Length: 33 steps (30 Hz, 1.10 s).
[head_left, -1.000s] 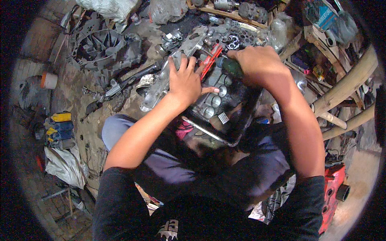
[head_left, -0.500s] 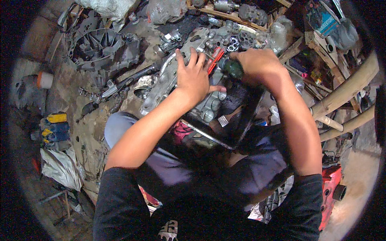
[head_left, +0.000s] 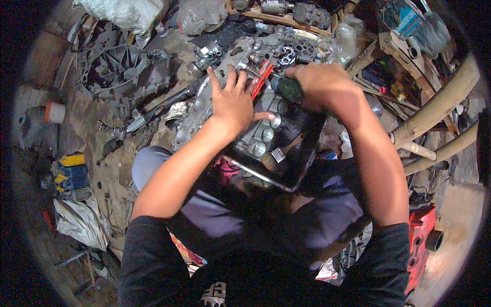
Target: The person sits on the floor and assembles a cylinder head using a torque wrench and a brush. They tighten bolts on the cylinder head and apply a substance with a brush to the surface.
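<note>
Over the black metal tray (head_left: 307, 148), the left hand (head_left: 232, 102) has slid farther onto the grey cast-metal engine part (head_left: 204, 110), fingers spread flat; the right hand (head_left: 319, 84) stays clenched around the dark-handled tool (head_left: 287, 88).

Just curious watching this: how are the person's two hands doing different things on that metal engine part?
The left hand lies flat, fingers spread, on the grey engine casting; the right hand is curled shut round a dark-handled tool. The left holds nothing; the right grips. Both are bare and over the black tray.
</note>
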### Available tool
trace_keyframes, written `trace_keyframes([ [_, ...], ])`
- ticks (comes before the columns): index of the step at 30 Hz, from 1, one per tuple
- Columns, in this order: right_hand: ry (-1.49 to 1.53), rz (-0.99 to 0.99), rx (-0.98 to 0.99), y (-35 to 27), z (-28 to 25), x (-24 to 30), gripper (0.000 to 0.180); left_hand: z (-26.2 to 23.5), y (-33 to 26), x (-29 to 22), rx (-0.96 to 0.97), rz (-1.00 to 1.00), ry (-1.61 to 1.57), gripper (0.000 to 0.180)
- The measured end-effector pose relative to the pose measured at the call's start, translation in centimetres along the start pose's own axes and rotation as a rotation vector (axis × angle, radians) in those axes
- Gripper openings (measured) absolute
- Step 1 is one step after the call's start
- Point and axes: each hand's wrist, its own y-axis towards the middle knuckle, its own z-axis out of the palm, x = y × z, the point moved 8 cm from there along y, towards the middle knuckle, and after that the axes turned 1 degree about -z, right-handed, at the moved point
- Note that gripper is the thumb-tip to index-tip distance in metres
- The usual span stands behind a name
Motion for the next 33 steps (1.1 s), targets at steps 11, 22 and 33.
trace_keyframes([
  [11,0.022,0.027,-0.001,-0.3,-0.9,-1.0,0.052,-0.1,2.2,0.7,-0.024,0.0,0.009,0.094],
  [22,-0.024,0.049,-0.032,0.6,-1.2,-0.8,0.057,0.1,3.8,-0.8,-0.035,0.029,0.051,0.098],
  [33,-0.062,0.127,-0.014,1.8,-0.7,-1.8,0.055,0.9,4.6,-1.2,-0.109,0.021,0.0,0.1],
])
